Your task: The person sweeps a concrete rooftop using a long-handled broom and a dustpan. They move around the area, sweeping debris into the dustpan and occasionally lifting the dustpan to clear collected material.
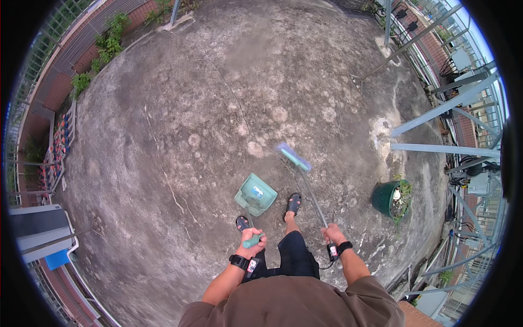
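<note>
My left hand (253,241) is closed around the green handle of a long-handled dustpan (263,190). The pale green pan is in front of my left foot and has a sticker inside; no debris can be made out in it. In my right hand (334,234) is the grey pole of a broom (295,158). The broom's head, green with blurred bluish bristles, is ahead of my right foot, to the right of the dustpan and apart from it. Straps with small devices are around both wrists.
Stained, cracked concrete floor (204,114) surrounds me. A green plant pot (383,199) lies tilted at the right. Metal struts (443,149) meet the floor beyond it. A metal post (175,14) and leafy plants (108,45) are along the far left edge, and a grey unit (41,229) is at the left.
</note>
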Available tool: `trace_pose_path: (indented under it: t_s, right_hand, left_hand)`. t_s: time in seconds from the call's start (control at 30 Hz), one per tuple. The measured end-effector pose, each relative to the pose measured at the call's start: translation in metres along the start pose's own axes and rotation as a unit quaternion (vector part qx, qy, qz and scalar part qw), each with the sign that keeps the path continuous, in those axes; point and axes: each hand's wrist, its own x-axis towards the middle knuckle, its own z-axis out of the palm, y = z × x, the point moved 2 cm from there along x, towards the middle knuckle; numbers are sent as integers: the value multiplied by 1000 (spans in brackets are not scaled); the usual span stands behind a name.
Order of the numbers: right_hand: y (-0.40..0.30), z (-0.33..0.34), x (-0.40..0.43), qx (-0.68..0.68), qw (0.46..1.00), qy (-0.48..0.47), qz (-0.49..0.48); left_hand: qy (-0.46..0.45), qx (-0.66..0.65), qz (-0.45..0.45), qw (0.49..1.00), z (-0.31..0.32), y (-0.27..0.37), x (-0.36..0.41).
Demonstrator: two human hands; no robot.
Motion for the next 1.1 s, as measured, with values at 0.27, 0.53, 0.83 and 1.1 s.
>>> trace_pose_path:
  t_s: [0.27, 0.53, 0.83, 1.1]
  right_hand:
    - [-76, -144, 150, 18, 994, 82, -76]
    - [-61, -142, 255, -355, 920, -1, -165]
    - [25, -99, 90, 17, 977, -205, 59]
    - [21, -121, 30, 177, 964, -182, 75]
  left_hand:
    - [43, 89, 9, 995, 77, -8, 24]
    - [110, 150, -25, 982, 149, -5, 99]
    - [120, 204, -58, 970, 181, 18, 122]
    - [101, 190, -91, 972, 174, 30, 126]
